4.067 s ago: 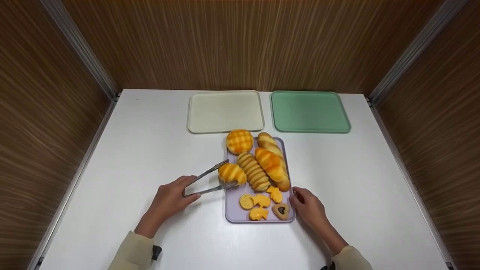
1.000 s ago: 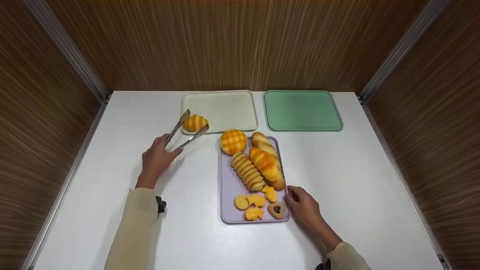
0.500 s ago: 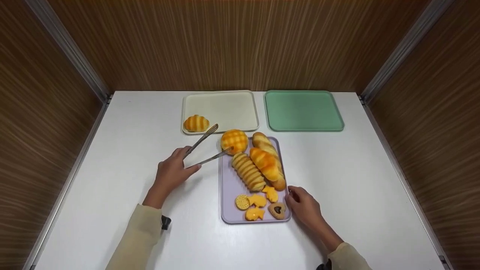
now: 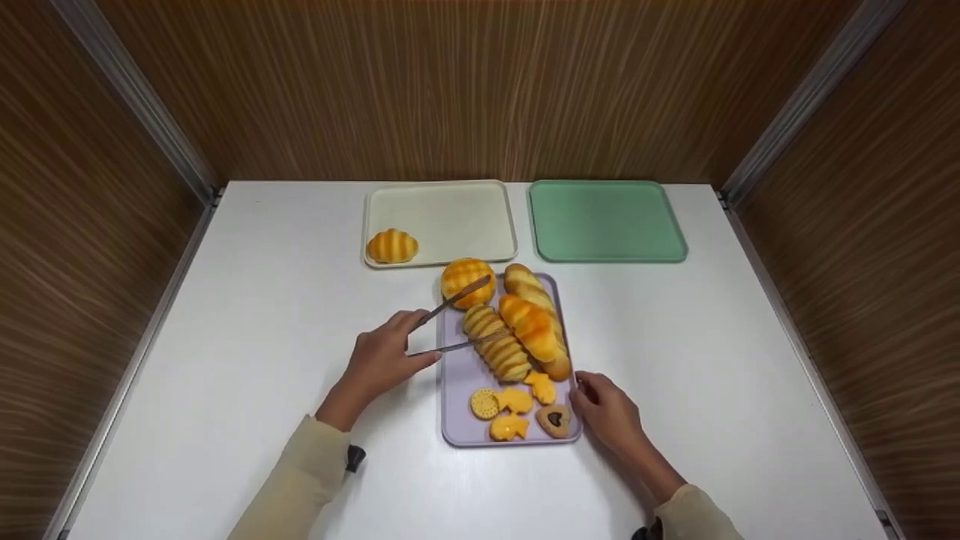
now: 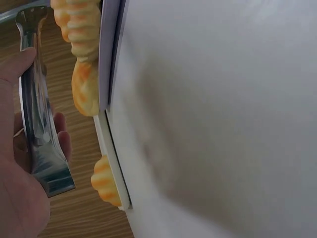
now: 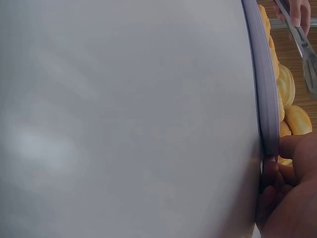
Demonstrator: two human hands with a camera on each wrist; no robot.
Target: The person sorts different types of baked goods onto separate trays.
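Note:
My left hand (image 4: pixel 382 361) grips metal tongs (image 5: pixel 39 104), whose arms stand apart over the lilac tray (image 4: pixel 459 416). One tong tip overlaps the round checkered bun (image 4: pixel 456 276) in the head view; the other crosses the striped roll (image 4: pixel 495 358) towards the croissant (image 4: pixel 531 326). Nothing is between the tips. At the tray's right edge, my right hand (image 4: pixel 611 409) pinches the rim, thumb above and fingers beneath in the right wrist view. A long twisted loaf (image 4: pixel 559 367) lies beside the croissant. Nearer me are fish-shaped biscuits (image 4: pixel 510 428), a round biscuit (image 4: pixel 484 404) and a heart-centred cookie (image 4: pixel 554 421).
A cream tray (image 4: pixel 457 225) at the back holds a small striped bread (image 4: pixel 392 246) in its front left corner. Right of it lies a bare green tray (image 4: pixel 607 221). Wood-grain panels (image 4: pixel 480 90) wall the white table (image 4: pixel 262 315) at the back and sides.
The small striped bread went from the lilac tray to the cream tray and was let go. My left hand then brought the tongs back rightward over the lilac tray. My right hand stayed put.

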